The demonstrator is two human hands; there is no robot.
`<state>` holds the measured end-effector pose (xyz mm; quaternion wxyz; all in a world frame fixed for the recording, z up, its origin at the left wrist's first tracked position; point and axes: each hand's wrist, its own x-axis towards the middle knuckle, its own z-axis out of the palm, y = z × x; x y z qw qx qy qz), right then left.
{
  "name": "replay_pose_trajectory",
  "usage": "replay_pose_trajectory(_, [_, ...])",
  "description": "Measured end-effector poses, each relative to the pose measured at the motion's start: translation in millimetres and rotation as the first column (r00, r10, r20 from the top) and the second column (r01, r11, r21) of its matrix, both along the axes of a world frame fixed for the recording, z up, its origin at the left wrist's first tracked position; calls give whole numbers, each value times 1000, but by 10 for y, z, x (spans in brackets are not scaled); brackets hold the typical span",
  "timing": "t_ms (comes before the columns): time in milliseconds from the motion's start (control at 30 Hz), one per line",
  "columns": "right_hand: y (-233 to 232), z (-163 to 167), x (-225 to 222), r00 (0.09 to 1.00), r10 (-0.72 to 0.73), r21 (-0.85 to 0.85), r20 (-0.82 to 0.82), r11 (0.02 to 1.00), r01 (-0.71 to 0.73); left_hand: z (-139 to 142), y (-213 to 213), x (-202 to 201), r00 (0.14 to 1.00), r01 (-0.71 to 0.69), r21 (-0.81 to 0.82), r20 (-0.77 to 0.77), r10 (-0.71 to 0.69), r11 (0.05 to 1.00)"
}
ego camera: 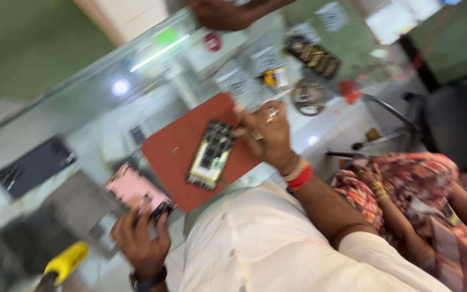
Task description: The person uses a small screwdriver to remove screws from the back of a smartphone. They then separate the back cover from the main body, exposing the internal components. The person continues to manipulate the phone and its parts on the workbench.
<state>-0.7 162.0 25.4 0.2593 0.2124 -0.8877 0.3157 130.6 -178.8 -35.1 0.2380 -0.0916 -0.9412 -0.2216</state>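
The view is tilted and blurred. An opened phone [211, 154] with its insides showing lies on a red-brown mat [177, 146] on a glass counter [82, 97]. My right hand [268, 135], with rings and red and white wristbands, rests at the phone's upper end, fingers closed on what looks like a thin tool. My left hand [139, 238] is lower left, holding a small dark part [158, 211] beside a pink phone back [131, 186].
A dark phone [33, 165] lies at the left of the counter and a yellow-handled tool [63, 264] at bottom left. Another person's hand [220, 13] reaches in at the top. A seated person in patterned red cloth [406, 184] is at the right, near a chair [455, 119].
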Motion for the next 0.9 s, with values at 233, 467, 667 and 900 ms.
replay_pose_trajectory(233, [41, -16, 15, 999, -46, 40, 20, 998, 46, 202, 110, -82, 1000, 17, 1, -15, -17, 1000])
replay_pose_trajectory(467, [58, 48, -30, 999, 31, 3, -22, 1000, -31, 197, 108, -72, 1000, 21, -13, -16, -21, 1000])
replay_pose_trajectory(667, [96, 57, -41, 997, 76, 11, 25, 997, -76, 179, 128, -81, 1000, 27, -3, -7, -27, 1000])
replay_pose_trajectory(900, [69, -76, -23, 976, 127, -145, 175, 984, -102, 150, 139, -81, 999, 37, 24, -16, -37, 999])
